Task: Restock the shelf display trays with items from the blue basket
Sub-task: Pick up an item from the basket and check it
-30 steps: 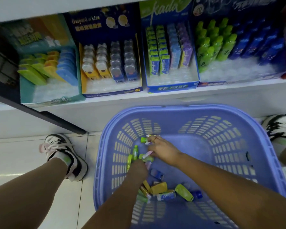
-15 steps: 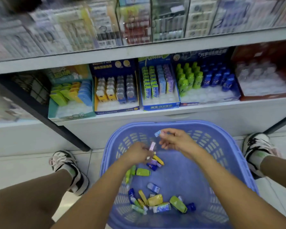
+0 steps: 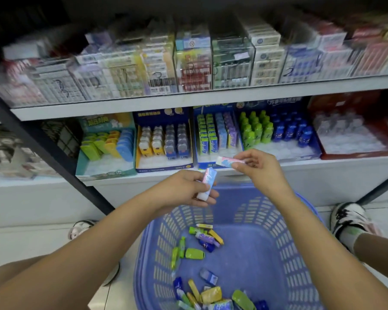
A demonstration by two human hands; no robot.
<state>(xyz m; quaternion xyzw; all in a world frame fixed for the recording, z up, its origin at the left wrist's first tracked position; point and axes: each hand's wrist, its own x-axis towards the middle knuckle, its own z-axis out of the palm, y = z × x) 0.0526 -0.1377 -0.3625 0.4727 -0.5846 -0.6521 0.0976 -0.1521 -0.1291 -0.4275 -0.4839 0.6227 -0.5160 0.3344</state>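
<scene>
Left hand (image 3: 182, 190): fingers curled round slim rectangular pack (image 3: 207, 183), glossy pink-blue wrapper. Right hand (image 3: 259, 167): pinching second pack (image 3: 230, 161) by end, before blue cardboard tray (image 3: 203, 164). Below: slotted plastic basket (image 3: 278, 231).

slatted plastic basket (image 3: 287, 231), glossy packets (image 3: 194, 253)
</scene>
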